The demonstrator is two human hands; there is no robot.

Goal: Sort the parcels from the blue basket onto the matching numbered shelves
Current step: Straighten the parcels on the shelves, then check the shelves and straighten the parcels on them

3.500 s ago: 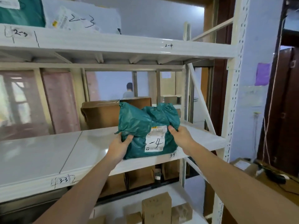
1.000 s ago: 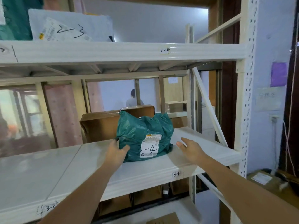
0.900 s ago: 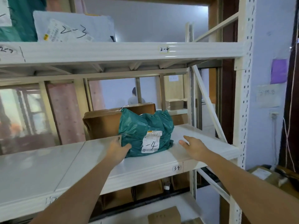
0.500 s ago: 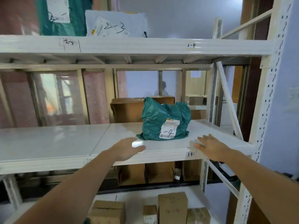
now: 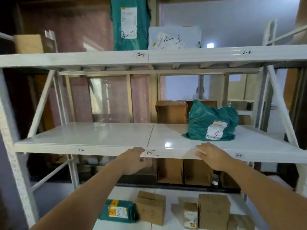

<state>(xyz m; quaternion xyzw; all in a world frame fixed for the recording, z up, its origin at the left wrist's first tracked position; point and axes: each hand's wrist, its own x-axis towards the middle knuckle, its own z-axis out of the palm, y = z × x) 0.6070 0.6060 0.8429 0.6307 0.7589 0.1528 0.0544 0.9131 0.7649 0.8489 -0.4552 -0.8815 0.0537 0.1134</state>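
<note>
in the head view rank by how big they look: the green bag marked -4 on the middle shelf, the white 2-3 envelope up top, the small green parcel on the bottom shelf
1. Green bag marked -4
2. White 2-3 envelope, close behind it, so the order is unsure
3. Small green parcel, clearly smallest, although nearest the camera

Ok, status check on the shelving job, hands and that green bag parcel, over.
Left hand open, empty. Right hand open at the white middle shelf edge. Green plastic bag parcel lies on that shelf, untouched. Nothing in the way.
</note>
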